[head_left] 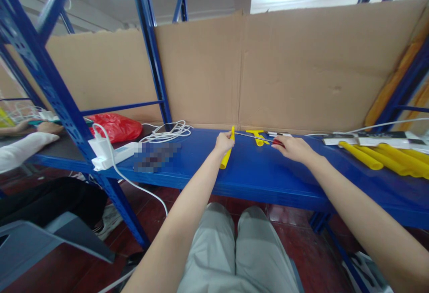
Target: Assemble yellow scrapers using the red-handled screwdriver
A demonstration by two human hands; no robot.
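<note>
My left hand (224,143) is closed around a yellow plastic piece (226,159) with a tube-like handle, held tilted above the blue shelf top. In my right hand (294,148) is a screwdriver (256,137) with a red handle, its thin metal shaft pointing left toward the yellow piece. Whether the tip touches the piece is too small to tell. Behind the shaft lies a T-shaped yellow plastic piece (258,140) on the shelf. My fingers partly hide both held things.
Several yellow tubes (363,156) lie at the right by white-and-black packages (385,139). At the left are a white power strip (125,153), coiled cables (170,132) and a red plastic bag (117,127). Cardboard (301,69) stands behind. A co-worker's hand (49,127) is at far left.
</note>
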